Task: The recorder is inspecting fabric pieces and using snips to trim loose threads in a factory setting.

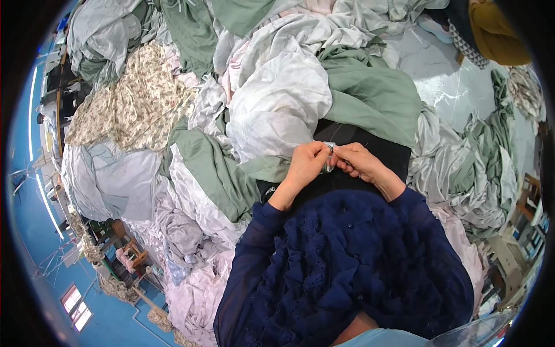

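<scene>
My left hand [305, 163] and my right hand [358, 162] meet over my lap, both pinching a small pale piece of cloth or tag [329, 151] between their fingertips. Under them lies a black fabric [376, 151] spread across my knees. My dark blue lace sleeves [347, 254] fill the lower middle of the view. What exactly the small piece is I cannot tell.
Heaps of white cloth [277, 98], sage green cloth [370, 92] and a floral print cloth [139, 98] lie piled all around. Another person in a mustard garment [497, 32] sits at the top right. Pale floor [451, 81] shows beside them.
</scene>
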A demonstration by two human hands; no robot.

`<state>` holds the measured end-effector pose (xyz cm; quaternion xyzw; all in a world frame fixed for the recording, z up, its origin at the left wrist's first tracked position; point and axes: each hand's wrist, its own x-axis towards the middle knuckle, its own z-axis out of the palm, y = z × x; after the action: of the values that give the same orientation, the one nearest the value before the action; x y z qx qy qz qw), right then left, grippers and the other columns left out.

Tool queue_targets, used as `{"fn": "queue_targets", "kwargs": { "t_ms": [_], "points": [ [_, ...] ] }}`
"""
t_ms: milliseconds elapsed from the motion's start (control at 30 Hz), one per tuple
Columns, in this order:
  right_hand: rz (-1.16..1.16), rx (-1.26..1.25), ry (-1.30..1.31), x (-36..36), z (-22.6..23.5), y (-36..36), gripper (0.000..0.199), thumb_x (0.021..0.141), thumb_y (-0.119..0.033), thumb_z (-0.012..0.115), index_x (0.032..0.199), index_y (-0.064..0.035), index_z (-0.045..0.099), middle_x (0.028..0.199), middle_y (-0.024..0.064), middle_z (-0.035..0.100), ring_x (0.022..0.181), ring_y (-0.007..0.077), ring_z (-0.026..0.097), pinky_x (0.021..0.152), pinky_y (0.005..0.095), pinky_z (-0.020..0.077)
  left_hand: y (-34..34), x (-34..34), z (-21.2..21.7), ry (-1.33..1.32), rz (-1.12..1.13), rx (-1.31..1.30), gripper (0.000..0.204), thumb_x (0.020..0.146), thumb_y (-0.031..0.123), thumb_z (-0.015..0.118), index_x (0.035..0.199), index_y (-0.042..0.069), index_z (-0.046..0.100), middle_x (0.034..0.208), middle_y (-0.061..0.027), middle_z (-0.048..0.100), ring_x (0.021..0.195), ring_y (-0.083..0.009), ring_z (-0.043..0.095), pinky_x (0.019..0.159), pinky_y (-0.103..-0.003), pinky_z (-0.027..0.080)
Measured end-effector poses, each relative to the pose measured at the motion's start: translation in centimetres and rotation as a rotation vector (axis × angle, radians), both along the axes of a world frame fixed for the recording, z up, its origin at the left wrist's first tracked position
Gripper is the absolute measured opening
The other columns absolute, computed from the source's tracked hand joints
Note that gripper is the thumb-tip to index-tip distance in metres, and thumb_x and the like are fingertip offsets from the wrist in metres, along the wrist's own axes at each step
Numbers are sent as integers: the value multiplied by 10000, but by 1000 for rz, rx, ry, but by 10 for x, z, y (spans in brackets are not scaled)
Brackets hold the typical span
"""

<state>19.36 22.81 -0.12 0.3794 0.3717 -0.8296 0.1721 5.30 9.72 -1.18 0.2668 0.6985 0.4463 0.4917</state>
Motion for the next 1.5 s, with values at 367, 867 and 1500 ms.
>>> {"fn": "queue_targets", "kwargs": {
  "t_ms": [367,867,1500],
  "points": [
    [-41,-71,-15,6,-4,1,396,1007,-368,533,848,-23,646,636,-44,479,496,23,391,385,171,253,-1,1,1,15,3,-29,192,909,140,591,795,2,662,589,17,571,543,-45,460,496,-254,365],
    [-333,-38,90,11,-13,-10,281,960,-291,625,987,-13,655,759,-7,564,585,22,465,474,165,370,2,-4,12,44,-25,-15,125,910,99,616,886,6,698,724,7,625,636,-59,503,588,-229,399],
    [-641,413,187,18,41,16,133,841,-51,704,894,-75,583,706,-49,522,506,22,409,451,182,313,-56,-78,48,746,-53,37,121,705,120,699,809,59,687,758,-112,667,741,-322,648,654,-407,496]
  ]
}}
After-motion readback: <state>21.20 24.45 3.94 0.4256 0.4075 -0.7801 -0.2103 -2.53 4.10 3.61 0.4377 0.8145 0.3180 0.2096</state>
